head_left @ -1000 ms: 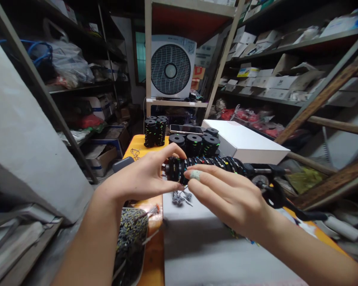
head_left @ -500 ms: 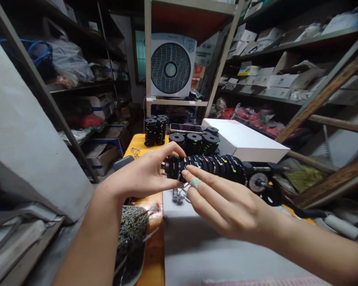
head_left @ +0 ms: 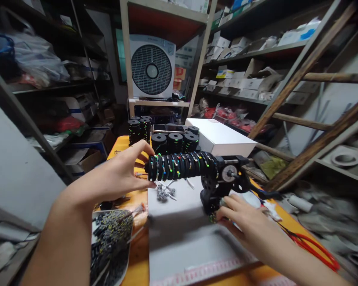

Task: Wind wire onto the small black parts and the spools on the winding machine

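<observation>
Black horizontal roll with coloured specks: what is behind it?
Behind the roll stand upright black cylinders with green specks, a dark-screened phone apparently lying on top; farther right is a white rectangular box. The roll covers the cylinders' lower ends, which cannot be seen.

Evidently a workshop: box-laden shelves (head_left: 256,53) flank an orange bench (head_left: 139,258) that bears a black cranked device (head_left: 229,173) and, along its far edge, black spools (head_left: 175,145).
</observation>
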A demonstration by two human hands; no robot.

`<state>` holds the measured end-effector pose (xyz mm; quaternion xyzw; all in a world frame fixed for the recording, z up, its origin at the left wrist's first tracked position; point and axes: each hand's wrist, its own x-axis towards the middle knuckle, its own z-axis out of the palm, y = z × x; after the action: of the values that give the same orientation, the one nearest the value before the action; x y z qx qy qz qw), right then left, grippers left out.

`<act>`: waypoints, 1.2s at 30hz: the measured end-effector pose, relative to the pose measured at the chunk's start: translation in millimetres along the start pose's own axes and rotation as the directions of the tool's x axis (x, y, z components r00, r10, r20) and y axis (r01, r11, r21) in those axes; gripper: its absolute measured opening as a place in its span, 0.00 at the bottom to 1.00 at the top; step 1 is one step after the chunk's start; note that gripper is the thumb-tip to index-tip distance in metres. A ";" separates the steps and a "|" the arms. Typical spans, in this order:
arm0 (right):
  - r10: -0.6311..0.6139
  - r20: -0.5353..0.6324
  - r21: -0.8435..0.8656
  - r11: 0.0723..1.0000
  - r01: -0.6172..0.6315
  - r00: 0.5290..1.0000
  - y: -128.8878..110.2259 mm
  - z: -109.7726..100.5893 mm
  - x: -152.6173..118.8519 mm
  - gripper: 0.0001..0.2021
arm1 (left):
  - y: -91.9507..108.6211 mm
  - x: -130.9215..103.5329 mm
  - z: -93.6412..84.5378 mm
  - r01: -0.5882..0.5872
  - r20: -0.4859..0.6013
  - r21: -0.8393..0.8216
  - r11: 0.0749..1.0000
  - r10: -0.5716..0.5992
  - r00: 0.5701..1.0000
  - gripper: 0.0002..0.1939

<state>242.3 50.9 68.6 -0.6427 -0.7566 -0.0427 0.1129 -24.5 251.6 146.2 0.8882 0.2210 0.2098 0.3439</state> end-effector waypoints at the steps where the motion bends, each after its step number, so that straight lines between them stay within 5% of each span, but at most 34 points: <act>1: 0.040 0.026 0.015 0.999 -0.041 0.999 2.8 7.5 -3.2 0.08 | -0.1 0.3 -0.5 -0.001 0.003 -0.007 1.000 0.001 1.000 0.23; 8: 0.147 -0.024 0.090 0.985 -0.145 0.989 13.3 42.6 -9.5 0.07 | 2.9 1.0 -0.7 -0.013 0.006 -0.044 0.999 0.013 1.000 0.22; 15: 0.092 -0.100 0.057 0.995 -0.087 0.991 12.0 60.6 -11.7 0.09 | 5.9 -0.2 -2.5 -0.051 -0.010 -0.042 0.998 0.051 0.999 0.21; 21: 0.054 -0.068 0.149 0.988 -0.043 0.996 -4.2 54.5 -12.1 0.10 | 6.6 0.0 -2.2 -0.054 -0.010 -0.070 0.996 0.053 0.999 0.20; 29: 0.151 -0.085 0.209 0.969 -0.130 0.985 7.8 34.5 -22.5 0.07 | -1.6 1.7 -1.4 -0.017 0.019 -0.089 0.996 0.019 1.000 0.22; 36: 0.188 -0.109 0.189 0.968 -0.166 0.976 10.5 42.7 -17.2 0.04 | -4.1 1.6 -0.8 -0.011 -0.003 -0.050 0.999 0.010 1.000 0.21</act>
<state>250.2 45.1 22.3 -0.6910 -0.6883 -0.0047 0.2209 -24.7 255.7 144.2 0.8801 0.2115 0.2185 0.3647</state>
